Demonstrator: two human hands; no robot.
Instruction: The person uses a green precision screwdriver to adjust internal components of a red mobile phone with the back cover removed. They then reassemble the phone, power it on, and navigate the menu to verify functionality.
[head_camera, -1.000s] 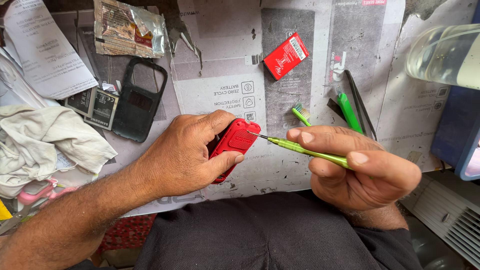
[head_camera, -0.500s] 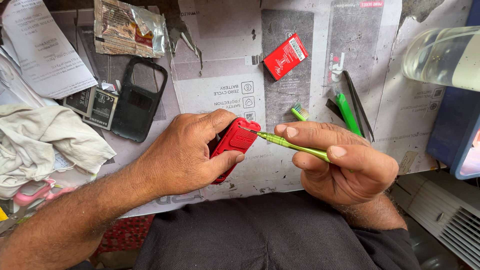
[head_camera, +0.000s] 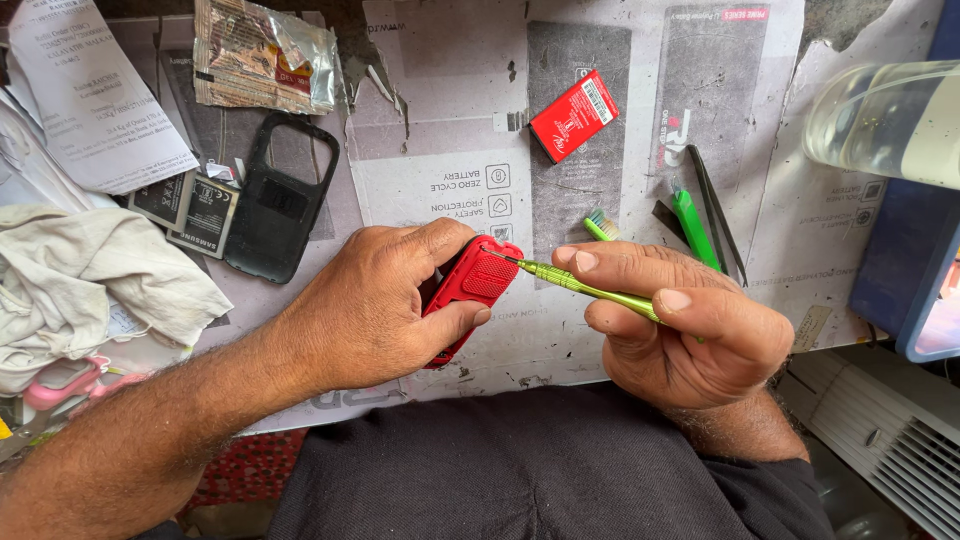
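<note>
The left hand comes in from the lower left, forearm slanting up across the lap, wrist bent so the back of the hand faces the camera. Its grip is closed around a small red plastic phone casing: the thumb lies along the lower edge, the index finger curls over the top, and the other fingers are hidden beneath. The casing sits tilted just above the near edge of the surface, its ribbed, rounded end poking out toward the right.

The right hand rests opposite, knuckles up, fingers folded. Its grip pinches a slim green metallic screwdriver between thumb and index finger, with the shaft running under the forefinger. The fine steel tip touches the upper right corner of the red casing.

The surface is covered with flattened grey printed cardboard, scuffed and torn in places. On it lie a glossy red battery, rectangular and set askew, a black plastic back cover with a cut-out window, and two flat dark batteries beside it. Right of the hands are a green-handled tool, thin black tweezers and the bristled green head of a small brush. A crumpled off-white cloth lies at the left, a crinkled foil packet at the top, a clear plastic bottle at the upper right.
</note>
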